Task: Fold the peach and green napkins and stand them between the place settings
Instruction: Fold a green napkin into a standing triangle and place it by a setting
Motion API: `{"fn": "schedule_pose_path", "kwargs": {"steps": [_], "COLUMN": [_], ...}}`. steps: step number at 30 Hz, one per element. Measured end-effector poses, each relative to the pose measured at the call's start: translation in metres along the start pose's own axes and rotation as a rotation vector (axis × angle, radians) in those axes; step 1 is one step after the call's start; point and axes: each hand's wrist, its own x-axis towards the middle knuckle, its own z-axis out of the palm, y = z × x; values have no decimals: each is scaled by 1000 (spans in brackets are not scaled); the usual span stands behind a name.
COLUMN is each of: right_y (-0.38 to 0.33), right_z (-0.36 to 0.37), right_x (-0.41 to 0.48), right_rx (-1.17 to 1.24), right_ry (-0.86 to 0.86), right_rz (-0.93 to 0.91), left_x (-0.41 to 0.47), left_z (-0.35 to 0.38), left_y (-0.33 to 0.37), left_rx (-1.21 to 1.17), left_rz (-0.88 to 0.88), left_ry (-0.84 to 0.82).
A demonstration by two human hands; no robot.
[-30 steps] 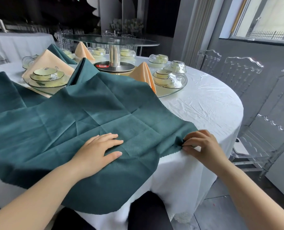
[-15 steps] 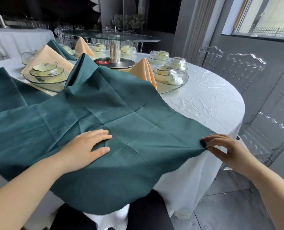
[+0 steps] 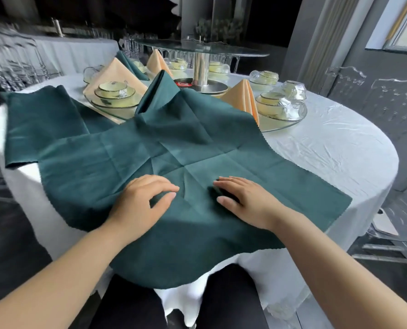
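- Green napkin [image 3: 197,150]: spread open over the near side of the white table [image 3: 328,157], near edge hanging off it, old creases crossing at its middle.
- Looks like the smoothing step, with no fold made in this cloth yet.
- Palms down on the cloth near its centre: left hand [image 3: 140,205] and right hand [image 3: 245,200], side by side but apart, fingers loose to straight, pinching nothing.
- Probably calls next for taking one corner or edge and carrying it across to the opposite one.
- Farther off, upright between the place settings [image 3: 114,98]: a folded green napkin [image 3: 157,91] and a folded peach napkin [image 3: 245,96].
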Motion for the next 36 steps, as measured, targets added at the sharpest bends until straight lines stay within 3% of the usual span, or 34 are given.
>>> {"fn": "schedule_pose_path", "kwargs": {"steps": [3,8,10,12,15,17,21,25,30,33,36], "right_y": [0,-2,-3,-4,-5,-5,-7,-11,-18,-22,-25], "right_z": [8,6,6,5,5,5,5,0,-9,-22,-43], "right_x": [3,3,3,3,2,2,3,2,-11,-23,-30], "right_rx": [-12,-10,-8,2,8,9,19,58,89,274,686], "right_ry": [0,10,15,12,6,7,14,11,-36,-46,84], "right_rz": [17,27,27,30,36,43,49,65,81,125,254], "left_x": [-48,-107,-111,-114,-120,-129,-130,-107,-52,1,59], "left_z": [-10,3,5,10,12,13,-5,-44,-90,-89,-68], "left_y": [6,-14,-23,-26,-22,-19,-1,29,77,85,73], "left_rx": [-189,-357,-500,-764,-957,-980,-764,-633,-829,-908,-923], "left_rz": [-214,-886,-1117,-1201,-1179,-1130,-1063,-872,-589,-532,-656], "left_ry": [166,354,331,211,-11,-41,62,137,167,231,230]}}
